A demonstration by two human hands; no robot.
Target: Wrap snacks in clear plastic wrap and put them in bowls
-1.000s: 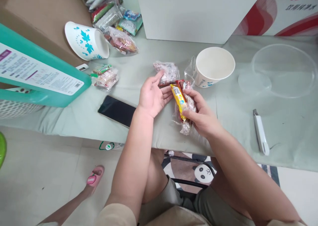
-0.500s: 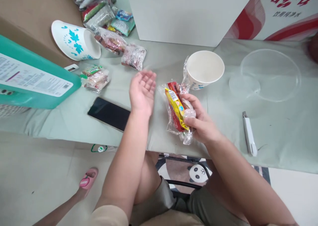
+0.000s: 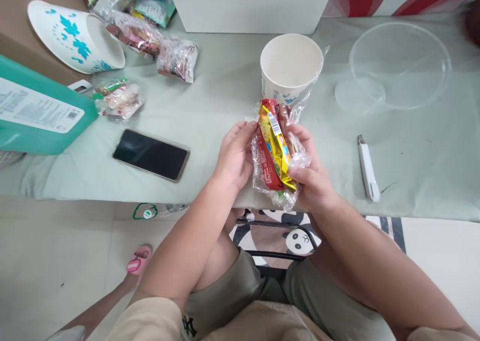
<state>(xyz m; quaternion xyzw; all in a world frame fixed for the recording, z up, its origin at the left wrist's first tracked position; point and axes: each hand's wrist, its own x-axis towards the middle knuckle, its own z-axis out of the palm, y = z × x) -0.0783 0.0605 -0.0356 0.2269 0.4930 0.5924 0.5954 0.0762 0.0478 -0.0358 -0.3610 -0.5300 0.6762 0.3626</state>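
Observation:
A clear plastic bag of wrapped snacks (image 3: pixel 275 156), with red and yellow packets showing, is held over the table's front edge. My right hand (image 3: pixel 313 171) grips its right side, thumb on the front. On the opposite side, my left hand (image 3: pixel 238 153) has its fingers closed on the bag's edge. Just beyond the bag stands a white paper bucket (image 3: pixel 290 63), upright with its mouth up and its lower part hidden by the bag. Its inside looks bare white.
A phone (image 3: pixel 151 154) and a green jug (image 3: pixel 41 113) are at left. Behind them lie a tipped paper bucket (image 3: pixel 75 38) and several bagged snacks (image 3: pixel 176 58). A box cutter (image 3: pixel 367 168) and clear round lids (image 3: pixel 399 66) are at right. A white box (image 3: pixel 251 6) stands behind.
My left hand has moved from empty and open to the bag's left side and taken hold of it. My right hand keeps its grip. The view has shifted downward.

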